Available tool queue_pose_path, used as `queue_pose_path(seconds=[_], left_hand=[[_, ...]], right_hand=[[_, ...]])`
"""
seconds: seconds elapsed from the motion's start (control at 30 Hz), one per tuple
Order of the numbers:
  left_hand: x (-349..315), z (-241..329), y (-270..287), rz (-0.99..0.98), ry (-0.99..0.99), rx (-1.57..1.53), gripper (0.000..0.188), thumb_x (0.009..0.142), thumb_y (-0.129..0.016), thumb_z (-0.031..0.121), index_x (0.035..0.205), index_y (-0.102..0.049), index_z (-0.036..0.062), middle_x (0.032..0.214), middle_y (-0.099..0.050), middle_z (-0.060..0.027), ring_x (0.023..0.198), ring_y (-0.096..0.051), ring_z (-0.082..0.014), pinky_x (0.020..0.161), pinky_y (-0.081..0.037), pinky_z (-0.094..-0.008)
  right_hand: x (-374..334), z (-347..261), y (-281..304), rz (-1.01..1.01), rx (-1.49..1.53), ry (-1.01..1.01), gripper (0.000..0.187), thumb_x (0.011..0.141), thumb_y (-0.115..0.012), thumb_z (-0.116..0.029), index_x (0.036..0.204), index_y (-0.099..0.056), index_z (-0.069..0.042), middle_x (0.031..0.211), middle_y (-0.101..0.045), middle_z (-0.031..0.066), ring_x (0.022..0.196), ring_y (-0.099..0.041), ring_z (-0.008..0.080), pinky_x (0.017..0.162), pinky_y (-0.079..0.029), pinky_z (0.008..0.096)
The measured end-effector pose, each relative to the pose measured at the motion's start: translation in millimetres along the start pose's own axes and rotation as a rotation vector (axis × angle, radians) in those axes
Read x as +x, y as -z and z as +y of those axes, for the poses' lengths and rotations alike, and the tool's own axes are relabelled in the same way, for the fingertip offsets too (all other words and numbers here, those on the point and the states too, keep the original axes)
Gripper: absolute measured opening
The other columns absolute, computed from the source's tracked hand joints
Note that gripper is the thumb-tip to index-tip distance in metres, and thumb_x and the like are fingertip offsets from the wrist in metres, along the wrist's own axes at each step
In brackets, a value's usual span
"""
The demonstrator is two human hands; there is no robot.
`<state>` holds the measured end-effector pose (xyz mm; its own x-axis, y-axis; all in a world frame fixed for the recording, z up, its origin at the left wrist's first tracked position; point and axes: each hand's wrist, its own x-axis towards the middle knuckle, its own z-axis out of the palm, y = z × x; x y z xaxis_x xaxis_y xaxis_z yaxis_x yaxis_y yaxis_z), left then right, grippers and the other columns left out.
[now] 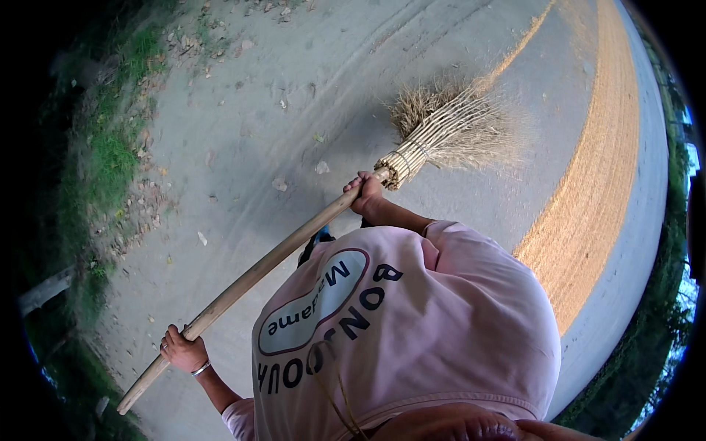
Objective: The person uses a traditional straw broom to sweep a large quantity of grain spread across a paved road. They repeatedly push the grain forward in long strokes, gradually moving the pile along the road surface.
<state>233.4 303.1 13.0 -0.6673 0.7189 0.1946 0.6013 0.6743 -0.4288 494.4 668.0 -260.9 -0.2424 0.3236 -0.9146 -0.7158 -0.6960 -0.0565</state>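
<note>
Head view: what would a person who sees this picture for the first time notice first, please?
First comes the long straw broom, whose wooden handle runs from lower left to upper middle. The right hand grips the handle just below the bound bristles, and the left hand grips it near the lower end. A broad golden strip of spread grain curves along the paved road on the right.

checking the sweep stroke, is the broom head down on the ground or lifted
Cannot tell for sure. The broom slants from the left hand down past the right hand, bristles spread low over the pavement; contact isn't visible.
</note>
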Motion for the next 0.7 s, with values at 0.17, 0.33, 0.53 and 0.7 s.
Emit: queue_pose_path(seconds=[0.17, 0.33, 0.53, 0.7], left_hand=[[-50.2, -12.9, -3.2, 0.055, 0.07, 0.055, 0.017, 0.064, -0.057, 0.014, 0.073, -0.043, 0.0085, 0.067, -0.051, -0.0054, 0.068, -0.05, -0.0254, 0.063, -0.037, -0.0378], [-56.4, 26.5, 63.7, 0.031, 0.215, 0.202, 0.013, 0.067, -0.056, 0.014, 0.069, -0.043, 0.0108, 0.059, -0.046, -0.0017, 0.059, -0.048, -0.0222, 0.053, -0.033, -0.0342], [-14.5, 66.8, 118.0, 0.079, 0.146, 0.321, 0.014, 0.071, -0.055, 0.017, 0.067, -0.042, 0.0129, 0.056, -0.042, 0.0009, 0.057, -0.047, -0.0175, 0.05, -0.032, -0.0299], [37.6, 67.9, 108.2, 0.252, -0.095, 0.267, 0.019, 0.078, -0.054, 0.025, 0.066, -0.045, 0.0134, 0.056, -0.042, 0.0019, 0.058, -0.048, -0.0149, 0.052, -0.033, -0.0281]], right_hand=[[-0.5, 27.4, -52.2, -0.093, -0.135, -0.072, 0.016, 0.073, -0.047, -0.013, 0.06, -0.039, -0.01, 0.051, -0.039, 0.0038, 0.046, -0.04, 0.0183, 0.046, -0.041, 0.0335], [26.3, 38.8, -120.6, -0.239, -0.253, -0.145, 0.017, 0.077, -0.047, -0.015, 0.063, -0.039, -0.007, 0.052, -0.041, 0.0057, 0.048, -0.042, 0.0198, 0.048, -0.042, 0.0336], [73.1, 34.3, -152.2, -0.426, -0.365, -0.215, 0.012, 0.081, -0.043, -0.014, 0.073, -0.041, -0.005, 0.055, -0.044, 0.007, 0.05, -0.044, 0.021, 0.051, -0.043, 0.0332], [69.5, -9.2, -106.0, -0.308, -0.159, -0.113, 0.014, 0.081, -0.046, -0.015, 0.072, -0.042, -0.006, 0.056, -0.042, 0.0048, 0.051, -0.044, 0.0193, 0.053, -0.044, 0.0326]])
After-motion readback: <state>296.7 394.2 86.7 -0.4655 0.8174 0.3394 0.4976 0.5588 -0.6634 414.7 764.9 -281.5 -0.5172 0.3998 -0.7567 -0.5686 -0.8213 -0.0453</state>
